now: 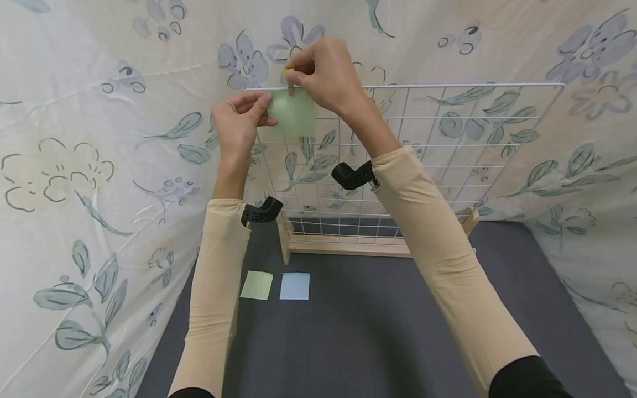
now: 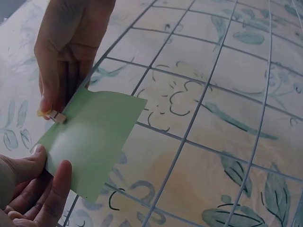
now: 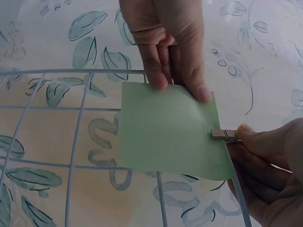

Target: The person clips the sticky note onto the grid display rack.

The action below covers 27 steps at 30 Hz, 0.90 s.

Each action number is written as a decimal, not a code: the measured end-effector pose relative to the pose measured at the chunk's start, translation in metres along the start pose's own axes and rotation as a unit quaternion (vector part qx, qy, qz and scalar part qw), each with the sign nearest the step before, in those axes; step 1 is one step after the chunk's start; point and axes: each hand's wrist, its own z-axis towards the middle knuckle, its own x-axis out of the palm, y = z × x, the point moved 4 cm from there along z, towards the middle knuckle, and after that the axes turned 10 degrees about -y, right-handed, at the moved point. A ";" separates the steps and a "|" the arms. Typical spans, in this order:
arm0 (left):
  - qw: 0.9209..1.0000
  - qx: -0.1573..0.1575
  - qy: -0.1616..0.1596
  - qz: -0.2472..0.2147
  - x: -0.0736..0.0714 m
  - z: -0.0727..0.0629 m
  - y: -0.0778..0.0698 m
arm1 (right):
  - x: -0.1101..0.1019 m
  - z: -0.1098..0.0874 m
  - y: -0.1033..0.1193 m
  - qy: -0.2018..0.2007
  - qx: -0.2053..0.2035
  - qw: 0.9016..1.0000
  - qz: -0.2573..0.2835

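A green sticky note [image 1: 297, 119] lies against the upper left corner of a white wire grid [image 1: 413, 118]. My left hand [image 1: 242, 116] pinches the note's left edge between thumb and fingers. At the note's top edge sits a small wooden clothespin [image 3: 222, 134] with a yellow piece at its end. My right hand [image 1: 325, 72] reaches over from above and pinches the clothespin's end between thumb and fingers. In the left wrist view the clothespin [image 2: 58, 117] overlaps both the note [image 2: 99, 137] and the grid's top wire.
The grid stands in a wooden base [image 1: 348, 246] on a dark tabletop [image 1: 348, 331]. Another green note [image 1: 256, 285] and a blue note [image 1: 294, 286] lie in front of the base. Floral cloth [image 1: 99, 166] hangs behind and at the sides.
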 end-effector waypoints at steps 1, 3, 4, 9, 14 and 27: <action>1.000 0.001 0.000 0.001 0.000 0.000 -0.001 | 0.000 0.000 0.001 -0.001 -0.001 1.000 0.000; 1.000 0.004 -0.001 0.005 0.000 -0.001 -0.001 | 0.000 -0.001 0.002 -0.002 -0.003 1.000 0.000; 1.000 0.003 -0.001 0.008 0.000 -0.001 -0.001 | 0.000 -0.001 0.002 -0.003 -0.004 1.000 0.001; 1.000 0.008 -0.001 0.013 0.000 -0.001 0.000 | -0.001 -0.001 0.002 -0.004 0.003 1.000 0.001; 1.000 0.014 -0.001 0.009 0.000 -0.001 0.000 | -0.001 0.000 0.002 0.001 0.006 1.000 0.002; 1.000 0.007 0.002 0.001 -0.004 -0.003 0.001 | -0.006 -0.006 -0.003 0.006 0.000 0.999 0.033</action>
